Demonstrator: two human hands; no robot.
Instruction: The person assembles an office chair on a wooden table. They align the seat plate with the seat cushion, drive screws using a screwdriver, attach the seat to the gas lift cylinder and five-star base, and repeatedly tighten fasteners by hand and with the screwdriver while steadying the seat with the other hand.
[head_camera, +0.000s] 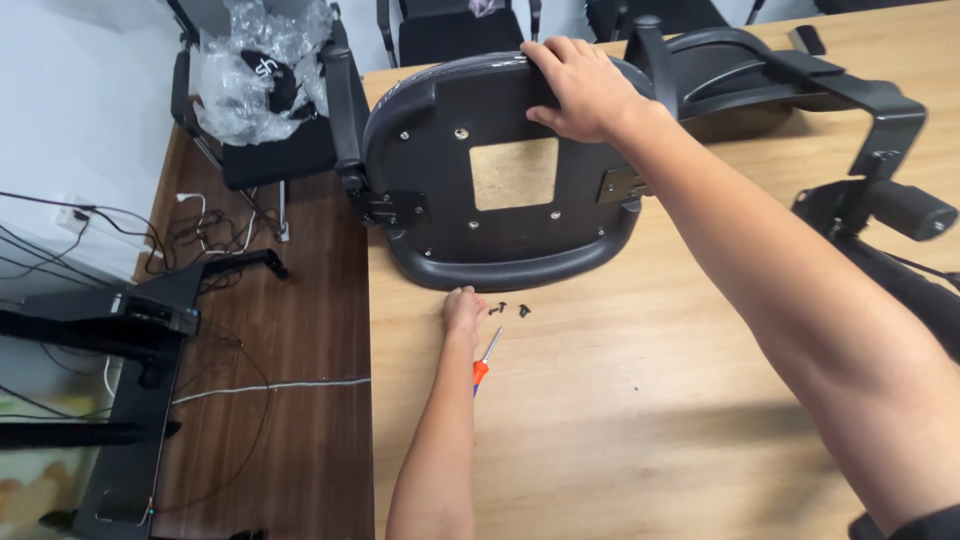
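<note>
The chair seat (500, 180) lies upside down on the light wooden table (650, 420), its dark plastic underside facing up, with a square opening in the middle through which the table top shows. Small bolt heads dot the panel around that opening, and a metal bracket sits at its right edge. An armrest (345, 110) stands at the seat's left side, close to the table's left edge. The right hand (580, 85) rests flat on the far rim of the seat, fingers spread and curled lightly over the edge, pressing rather than gripping. The left hand (463, 312) lies on the table just in front of the seat's near rim, fingers bent downward; it may be pinching a screw, but the view is too small to tell. Just right of it lie a few loose black screws (510, 310) and a screwdriver (485, 360) with an orange handle. The near half of the table is open. Another black chair frame (800, 80) lies at the far right. On the dark floor to the left stands a chair holding crumpled plastic wrap (255, 70).
</note>
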